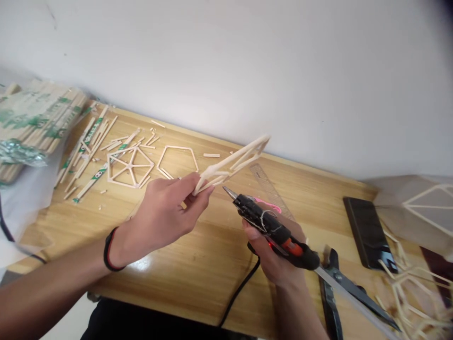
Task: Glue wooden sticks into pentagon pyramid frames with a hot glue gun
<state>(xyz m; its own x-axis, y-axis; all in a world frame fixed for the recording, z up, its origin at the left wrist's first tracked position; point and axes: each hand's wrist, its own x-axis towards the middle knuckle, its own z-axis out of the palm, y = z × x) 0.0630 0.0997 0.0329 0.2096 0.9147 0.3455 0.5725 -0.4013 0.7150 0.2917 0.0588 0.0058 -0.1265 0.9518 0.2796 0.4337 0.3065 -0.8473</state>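
My left hand (173, 203) pinches one corner of a frame of thin wooden sticks (240, 153), raised above the table and tilted. In my right hand (272, 259) is a black and orange hot glue gun (272, 226). Its metal nozzle points up and left, a short way from the stick frame. A clear glue stick (354, 300) pokes out of its rear end. Left of my left hand lie a spoked hexagon of sticks (130, 166) and a plain stick outline (179, 147), partly hidden behind that hand.
Loose and paper-wrapped chopsticks (88, 146) lie scattered at left, beside a bulging plastic pack of chopsticks (38, 118). A ruler (271, 189) and pink-handled item (269, 204) are behind the glue gun. At right are a phone (370, 231), black-handled cutters (347, 285) and stick structures (417, 288). A cord (240, 288) crosses the front edge.
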